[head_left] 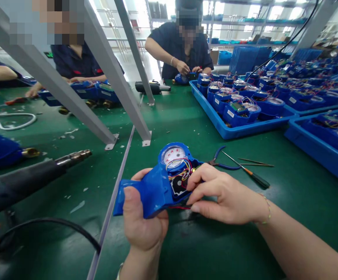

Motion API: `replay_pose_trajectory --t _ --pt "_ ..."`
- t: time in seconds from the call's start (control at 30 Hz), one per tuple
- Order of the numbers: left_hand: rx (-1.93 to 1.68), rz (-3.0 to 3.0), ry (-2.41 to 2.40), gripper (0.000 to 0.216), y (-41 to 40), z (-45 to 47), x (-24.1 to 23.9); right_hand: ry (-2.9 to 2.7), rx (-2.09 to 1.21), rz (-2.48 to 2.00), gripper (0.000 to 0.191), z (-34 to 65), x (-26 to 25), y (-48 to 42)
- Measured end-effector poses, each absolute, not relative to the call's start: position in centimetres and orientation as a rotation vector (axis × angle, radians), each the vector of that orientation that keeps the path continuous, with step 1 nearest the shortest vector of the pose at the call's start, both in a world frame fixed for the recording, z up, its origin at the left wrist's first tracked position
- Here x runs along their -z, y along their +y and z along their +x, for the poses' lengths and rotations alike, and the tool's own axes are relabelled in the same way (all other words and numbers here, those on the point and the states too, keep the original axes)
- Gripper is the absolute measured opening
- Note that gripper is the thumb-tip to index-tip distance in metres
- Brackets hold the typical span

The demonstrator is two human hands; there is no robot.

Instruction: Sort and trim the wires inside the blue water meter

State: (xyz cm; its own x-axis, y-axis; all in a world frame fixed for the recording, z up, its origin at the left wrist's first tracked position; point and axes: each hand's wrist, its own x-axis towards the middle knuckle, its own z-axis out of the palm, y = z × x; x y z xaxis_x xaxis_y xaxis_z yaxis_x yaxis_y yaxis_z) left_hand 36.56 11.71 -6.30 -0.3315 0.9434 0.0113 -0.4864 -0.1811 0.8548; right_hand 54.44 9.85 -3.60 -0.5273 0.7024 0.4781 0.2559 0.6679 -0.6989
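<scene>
the meter is held by the left hand over the surface; its uncovered side is touched by the right hand; whether anything is pinched cannot be told.

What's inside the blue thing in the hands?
Inside the blue casing, you can see a round dial, thin coloured wires and a black part. The right hand covers some of one side, and whatever lies underneath the black part is hidden.

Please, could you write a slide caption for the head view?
Left hand holds a blue meter with exposed wires, right hand at its open side, pliers beyond.
</scene>
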Motion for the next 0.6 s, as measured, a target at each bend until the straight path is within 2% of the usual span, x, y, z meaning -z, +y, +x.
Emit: replay_pose_trajectory --t 0.27,0.6 --pt "-1.727 0.687 0.997 0.052 11.9 36.3 6.0 -2.027 -0.829 -0.696 0.009 54.4 3.1 9.7" --pt "-1.715 0.823 1.015 0.044 11.0 36.7 6.5 -2.095 -0.616 -0.874 0.018 52.6 3.8 8.9"
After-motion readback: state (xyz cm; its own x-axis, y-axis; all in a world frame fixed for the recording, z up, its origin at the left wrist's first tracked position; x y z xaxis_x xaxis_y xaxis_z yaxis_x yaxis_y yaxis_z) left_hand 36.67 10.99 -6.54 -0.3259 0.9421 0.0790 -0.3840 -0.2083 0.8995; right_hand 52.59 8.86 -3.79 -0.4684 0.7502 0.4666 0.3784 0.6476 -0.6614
